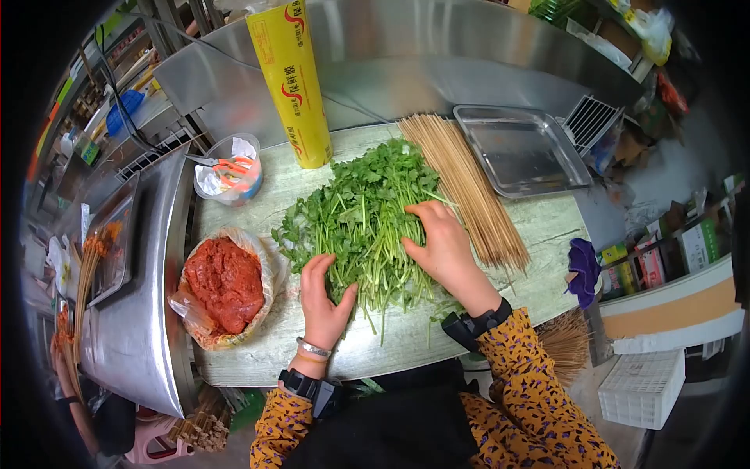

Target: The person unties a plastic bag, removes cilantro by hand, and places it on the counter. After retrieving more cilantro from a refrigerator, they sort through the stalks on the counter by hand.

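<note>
A large heap of green cilantro [367, 211] lies on the light table, leaves toward the far side and stems toward me. At the heap's near left edge rests my left hand [322, 306], its fingers apart and its thumb near the stems. My right hand [444, 248] lies against the right side, fingers spread over the stems. Neither hand is closed around a bunch. Just right of the heap is a thick row of wooden skewers [469, 191]. To the left sits a bag-lined bowl of red marinated meat [224, 285].
Behind the heap stands a yellow roll box of cling film [293, 86]. A clear tub [207, 184] holds orange-handled scissors [234, 166]. A metal tray [523, 148] is at the far right, a purple cloth [583, 272] at the right edge. Another person's hand [61, 352] shows far left.
</note>
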